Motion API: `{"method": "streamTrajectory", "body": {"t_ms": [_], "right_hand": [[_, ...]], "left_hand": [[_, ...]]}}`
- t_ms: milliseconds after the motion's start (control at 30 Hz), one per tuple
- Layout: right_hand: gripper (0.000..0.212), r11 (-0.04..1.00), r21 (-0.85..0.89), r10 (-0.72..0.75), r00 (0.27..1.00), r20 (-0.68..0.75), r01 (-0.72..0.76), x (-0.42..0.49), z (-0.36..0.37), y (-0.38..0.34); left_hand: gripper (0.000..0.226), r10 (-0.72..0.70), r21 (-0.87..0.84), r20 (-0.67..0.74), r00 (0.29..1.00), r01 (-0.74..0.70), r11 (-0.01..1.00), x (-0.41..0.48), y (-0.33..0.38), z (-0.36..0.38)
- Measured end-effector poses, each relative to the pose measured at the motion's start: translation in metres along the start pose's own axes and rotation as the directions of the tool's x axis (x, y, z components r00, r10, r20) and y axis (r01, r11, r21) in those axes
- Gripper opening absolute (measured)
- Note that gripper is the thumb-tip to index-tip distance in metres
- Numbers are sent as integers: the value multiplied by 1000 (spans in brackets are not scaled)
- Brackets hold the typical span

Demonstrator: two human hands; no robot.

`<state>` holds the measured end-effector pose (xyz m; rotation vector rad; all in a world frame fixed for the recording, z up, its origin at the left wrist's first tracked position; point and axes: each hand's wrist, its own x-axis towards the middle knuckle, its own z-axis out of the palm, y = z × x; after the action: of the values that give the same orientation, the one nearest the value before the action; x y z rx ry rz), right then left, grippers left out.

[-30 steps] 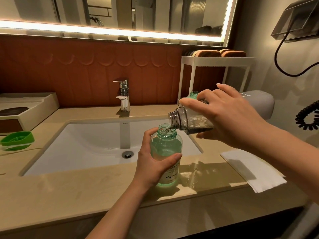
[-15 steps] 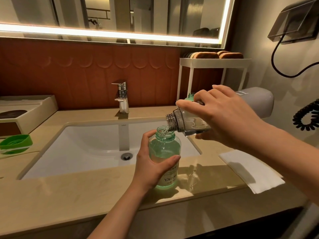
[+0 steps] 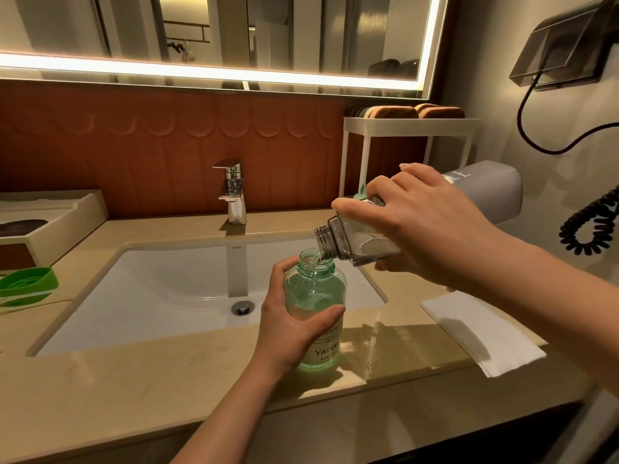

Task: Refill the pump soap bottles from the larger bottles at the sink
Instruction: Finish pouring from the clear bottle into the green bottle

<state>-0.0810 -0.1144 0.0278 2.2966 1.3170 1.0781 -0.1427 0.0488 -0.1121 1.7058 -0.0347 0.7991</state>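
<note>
**Pouring position: clear bottle over green bottle**

Your left hand [image 3: 293,333] grips the green bottle [image 3: 316,293]. The fingers wrap round its far side and the thumb lies across the front, just above the label. The green bottle stands upright on the surface [image 3: 134,380], at the front right corner of the sink [image 3: 160,296]. Its neck is open, with no pump fitted.

Your right hand [image 3: 425,226] holds the clear bottle [image 3: 351,244] from above, with the fingers curled over its body. The clear bottle is tilted close to level. Its threaded mouth points left and slightly down, just above the green bottle's neck and to its right. A thin clear stream [image 3: 315,261] runs from that mouth into the green bottle. You cannot tell whether the two necks touch.

Surroundings:
- The faucet [image 3: 232,192] stands at the back of the sink, well apart from both hands.
- A folded white cloth [image 3: 482,333] lies on the surface to the right of the green bottle, partly under your right forearm.
- A green dish [image 3: 26,286] sits at the far left of the surface, with a cream tray [image 3: 57,212] behind it.
- A white rack [image 3: 412,123] stands at the back right corner, below the lit mirror [image 3: 217,35].
</note>
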Motion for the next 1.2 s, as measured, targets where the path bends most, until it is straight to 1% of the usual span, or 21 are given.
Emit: {"method": "streamTrajectory", "body": {"t_ms": [133, 367, 700, 967, 1033, 1133, 1200], "right_hand": [[90, 1000, -22, -14, 998, 68, 15, 2, -9, -1], [85, 993, -73, -80, 981, 176, 94, 4, -25, -3], [86, 976, -155, -117, 972, 204, 150, 11, -32, -5], [79, 939, -257, -167, 958, 234, 227, 21, -40, -10], [74, 930, -273, -183, 954, 236, 246, 23, -43, -12], [60, 918, -284, -217, 949, 228, 278, 26, -46, -13], [56, 909, -294, -235, 945, 229, 297, 28, -48, -14]], "left_hand": [[71, -3, -5, 6, 1000, 3, 1000, 0, 1, 0], [72, -5, 11, 2, 1000, 5, 1000, -1, 2, 1], [71, -11, -6, 2, 1000, 11, 1000, -1, 3, 1], [68, -14, -42, 3, 1000, 14, 999, -1, 6, 2], [69, -18, -48, -1, 1000, 17, 999, -1, 6, 2], [69, -25, -48, 10, 1000, 26, 999, -1, 5, 1], [69, -33, -44, 12, 999, 33, 998, -1, 6, 1]]}}
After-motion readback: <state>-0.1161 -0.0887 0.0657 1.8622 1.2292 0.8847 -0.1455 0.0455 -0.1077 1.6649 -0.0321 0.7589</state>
